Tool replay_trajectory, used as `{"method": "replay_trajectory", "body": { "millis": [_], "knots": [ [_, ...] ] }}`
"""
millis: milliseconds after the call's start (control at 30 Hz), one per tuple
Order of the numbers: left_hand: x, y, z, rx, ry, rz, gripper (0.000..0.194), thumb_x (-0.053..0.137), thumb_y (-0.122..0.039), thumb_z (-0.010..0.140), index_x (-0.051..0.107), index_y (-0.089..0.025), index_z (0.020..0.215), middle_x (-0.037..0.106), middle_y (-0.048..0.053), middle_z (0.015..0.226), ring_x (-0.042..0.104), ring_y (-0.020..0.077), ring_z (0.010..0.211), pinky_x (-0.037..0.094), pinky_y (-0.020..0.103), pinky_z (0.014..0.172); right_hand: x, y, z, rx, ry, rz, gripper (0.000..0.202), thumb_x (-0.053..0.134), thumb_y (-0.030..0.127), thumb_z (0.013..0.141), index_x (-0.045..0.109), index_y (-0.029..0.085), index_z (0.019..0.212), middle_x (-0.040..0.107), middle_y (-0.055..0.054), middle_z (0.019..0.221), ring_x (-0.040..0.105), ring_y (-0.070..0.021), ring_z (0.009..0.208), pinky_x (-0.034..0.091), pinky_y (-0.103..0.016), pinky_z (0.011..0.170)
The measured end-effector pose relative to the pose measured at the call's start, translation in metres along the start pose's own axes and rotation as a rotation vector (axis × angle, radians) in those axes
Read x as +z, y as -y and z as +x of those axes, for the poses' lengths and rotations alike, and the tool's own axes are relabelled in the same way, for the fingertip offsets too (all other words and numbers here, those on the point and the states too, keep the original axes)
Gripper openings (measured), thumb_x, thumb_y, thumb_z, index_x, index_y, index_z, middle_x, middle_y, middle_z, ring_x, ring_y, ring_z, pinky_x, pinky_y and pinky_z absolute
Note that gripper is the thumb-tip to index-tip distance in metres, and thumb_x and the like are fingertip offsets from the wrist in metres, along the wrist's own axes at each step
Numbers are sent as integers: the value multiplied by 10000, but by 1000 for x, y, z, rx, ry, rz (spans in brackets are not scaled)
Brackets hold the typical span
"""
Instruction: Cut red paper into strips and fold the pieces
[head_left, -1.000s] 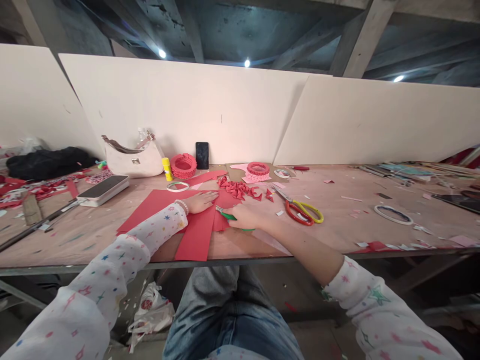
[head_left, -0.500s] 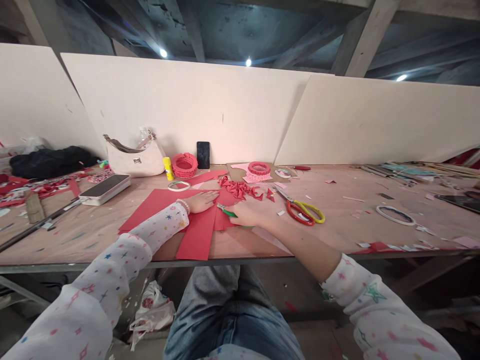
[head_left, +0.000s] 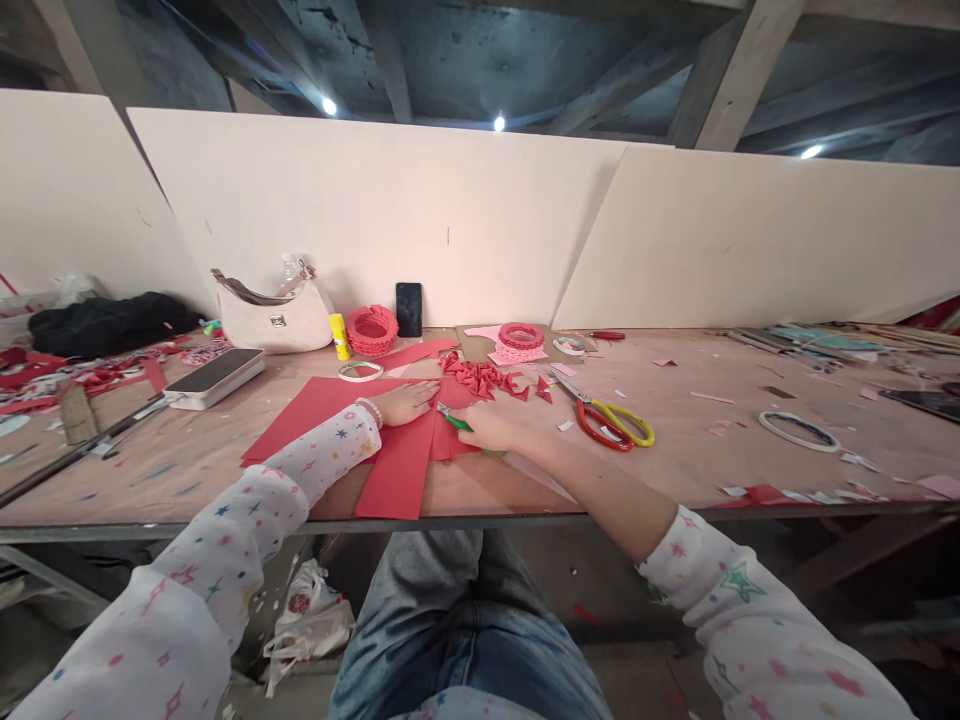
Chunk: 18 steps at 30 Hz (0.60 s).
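My left hand (head_left: 405, 402) lies flat with fingers stretched out, pressing on a sheet of red paper (head_left: 300, 420). Beside it, my right hand (head_left: 491, 425) is closed around a green utility knife (head_left: 457, 422), whose metal tip points toward the left fingertips over the red paper. A red paper strip (head_left: 394, 480) reaches the table's front edge below my left hand. Just beyond my hands sits a pile of folded red paper pieces (head_left: 484, 378). Scissors (head_left: 611, 418) with red and yellow handles lie to the right of my right hand. My right fingers partly hide the knife.
Behind the paper stand a yellow glue stick (head_left: 340, 338), red paper rings (head_left: 372, 330), a phone (head_left: 409, 310) and a white handbag (head_left: 270, 318). A white case (head_left: 216, 380) lies left. At right are a white ring (head_left: 799, 431), paper scraps and a stack of strips (head_left: 780, 345).
The view has shifted slightly. The knife tip sits a little farther from me along the paper; my left hand stays flat in the same place.
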<state>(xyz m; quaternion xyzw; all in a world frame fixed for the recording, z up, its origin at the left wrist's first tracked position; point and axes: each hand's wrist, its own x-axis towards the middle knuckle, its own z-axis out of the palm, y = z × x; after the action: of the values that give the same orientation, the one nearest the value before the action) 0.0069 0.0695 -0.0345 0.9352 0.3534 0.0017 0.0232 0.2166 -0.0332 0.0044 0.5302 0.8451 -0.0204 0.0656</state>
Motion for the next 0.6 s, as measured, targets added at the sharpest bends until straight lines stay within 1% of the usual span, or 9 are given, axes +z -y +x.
{"method": "replay_trajectory", "body": {
  "millis": [133,200,267,367,467,600],
  "knots": [
    [3,3,2,1,-4,19,539,172,-356,919,199,-102,1393,163,65,1449,155,153,1330,136,287,1090,-4,-2,-3,45,-9,-18,384,354,442,856,606,200,1016,647,-99,959,573,-227,848,369,-306,721],
    [6,6,3,6,-19,36,534,178,-359,919,207,-111,1392,175,63,1446,163,150,1328,142,276,1088,-9,3,-2,41,-4,-23,360,369,416,853,599,209,1036,650,-96,965,583,-224,834,375,-307,722],
    [7,8,4,12,-28,44,533,176,-367,921,210,-122,1392,179,59,1445,170,150,1326,151,273,1085,-14,9,-1,5,-10,-23,341,388,379,850,581,212,1076,648,-93,984,591,-215,821,379,-301,724],
    [8,8,4,15,-24,37,537,161,-369,923,201,-115,1395,170,60,1447,168,153,1327,155,280,1086,-20,15,-2,-25,-7,-24,335,394,342,850,563,216,1111,648,-87,997,596,-204,806,387,-291,716],
    [8,8,4,13,-25,37,537,159,-355,925,204,-93,1391,162,72,1448,165,156,1328,144,286,1089,-21,12,-5,-12,-21,-28,339,401,348,846,560,232,1121,646,-81,1013,593,-206,812,392,-296,723],
    [9,7,4,16,-36,48,526,174,-343,925,203,-102,1392,163,70,1448,170,158,1326,145,291,1089,-19,6,-4,2,-41,-37,349,412,367,839,561,235,1125,644,-88,1019,590,-220,834,393,-314,741]
  ]
}}
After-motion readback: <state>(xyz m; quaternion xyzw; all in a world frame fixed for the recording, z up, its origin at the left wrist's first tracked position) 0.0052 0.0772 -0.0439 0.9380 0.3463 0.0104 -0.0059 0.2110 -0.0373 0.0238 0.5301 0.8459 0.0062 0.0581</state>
